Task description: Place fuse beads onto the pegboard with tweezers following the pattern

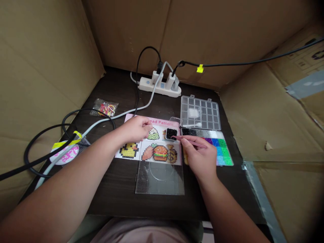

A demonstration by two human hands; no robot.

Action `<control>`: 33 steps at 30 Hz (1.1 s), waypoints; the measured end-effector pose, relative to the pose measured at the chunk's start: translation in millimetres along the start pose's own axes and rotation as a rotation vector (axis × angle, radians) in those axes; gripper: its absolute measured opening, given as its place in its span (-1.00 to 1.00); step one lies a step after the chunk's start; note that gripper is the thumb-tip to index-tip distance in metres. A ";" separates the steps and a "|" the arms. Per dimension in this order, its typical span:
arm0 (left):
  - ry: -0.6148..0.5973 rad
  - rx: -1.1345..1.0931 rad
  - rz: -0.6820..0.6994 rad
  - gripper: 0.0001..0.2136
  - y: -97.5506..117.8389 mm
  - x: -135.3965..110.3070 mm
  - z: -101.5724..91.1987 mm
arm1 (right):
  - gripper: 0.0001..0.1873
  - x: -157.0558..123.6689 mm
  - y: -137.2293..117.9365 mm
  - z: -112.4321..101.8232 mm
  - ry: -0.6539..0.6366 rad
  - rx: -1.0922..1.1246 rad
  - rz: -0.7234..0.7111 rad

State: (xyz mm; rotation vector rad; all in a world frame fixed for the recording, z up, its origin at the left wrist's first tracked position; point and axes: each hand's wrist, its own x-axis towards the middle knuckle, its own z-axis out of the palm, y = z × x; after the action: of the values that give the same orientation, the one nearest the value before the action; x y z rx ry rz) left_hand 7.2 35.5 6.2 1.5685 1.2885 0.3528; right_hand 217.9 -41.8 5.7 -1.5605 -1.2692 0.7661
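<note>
Clear pegboard (pixel 159 179) flat on the dark tabletop (pixel 111 202), just below the printed bead pattern sheet (pixel 129 150) with its duck, carrot, burger and money-bag designs. Left hand (pixel 135 129) curled over the sheet's top edge, fingers drawn together, anything between them hidden. Right hand (pixel 198 158) closed on pink tweezers (pixel 193 142), tips at a small tray of black beads (pixel 171 134) lying on the sheet's far corner. Just beside it, a compartment box of sorted beads (pixel 209 145) in black, grey, white, purple, blue and green; beyond, a clear organizer (pixel 199 113) with white bits inside. Farther off, a power strip (pixel 159 86), looped cables (pixel 37 158), a bag of coloured bands (pixel 104 108), cardboard walls (pixel 43 67)
</note>
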 end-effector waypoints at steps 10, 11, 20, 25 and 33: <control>0.009 0.017 -0.008 -0.80 4.2 -1.9 -0.6 | -0.84 -4.6 -9.1 -27.9 -0.026 -0.025 0.075; 0.007 0.019 -0.006 -0.80 4.0 -1.7 -0.6 | -0.84 -5.1 -10.6 -31.7 -0.041 -0.065 0.078; -0.007 -0.016 -0.025 -0.80 5.9 -1.6 -0.8 | -0.87 -5.8 -17.9 -41.2 -0.244 -0.282 0.067; -0.008 0.001 -0.036 -0.80 6.4 -1.6 -1.3 | -0.88 -6.2 -21.0 -40.5 -0.244 -0.278 0.063; -0.008 0.000 -0.030 -0.79 5.0 -1.8 -1.3 | -0.89 -6.3 -23.3 -39.2 -0.271 -0.286 0.084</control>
State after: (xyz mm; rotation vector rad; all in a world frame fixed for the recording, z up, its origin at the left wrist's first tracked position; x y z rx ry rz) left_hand 8.3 35.2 11.6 1.5478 1.3046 0.3270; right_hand 242.7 -58.6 40.6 -1.7919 -1.5735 0.9032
